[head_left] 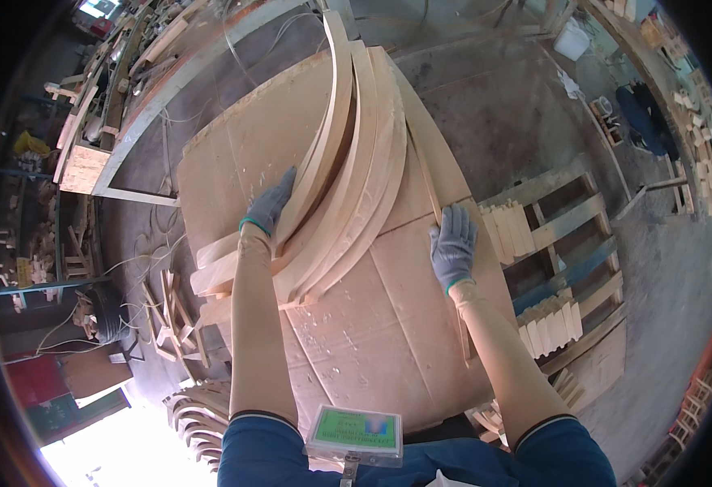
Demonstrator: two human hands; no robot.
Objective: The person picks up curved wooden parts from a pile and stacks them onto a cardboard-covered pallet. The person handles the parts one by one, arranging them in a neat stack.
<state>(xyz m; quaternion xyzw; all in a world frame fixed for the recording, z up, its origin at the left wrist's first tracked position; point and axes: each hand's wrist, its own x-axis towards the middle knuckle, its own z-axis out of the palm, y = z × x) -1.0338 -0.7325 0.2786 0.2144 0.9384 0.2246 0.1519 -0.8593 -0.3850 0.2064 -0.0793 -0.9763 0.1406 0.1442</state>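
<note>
Loose sticks (179, 321): heaped, beyond the left edge of the cardboard (421, 325). Left hand (271, 204): gloved, laid against the leftmost of the curved boards (369, 162); grip cannot be told. Curved boards: side by side, from the cardboard's far edge round to its left edge. Strip (430, 187): thin, toward the right edge. Right hand (455, 247): gloved, well apart from the left, over the strip; grip unclear. Pallet (568, 223): past the right edge, bearing blocks (552, 329).
</note>
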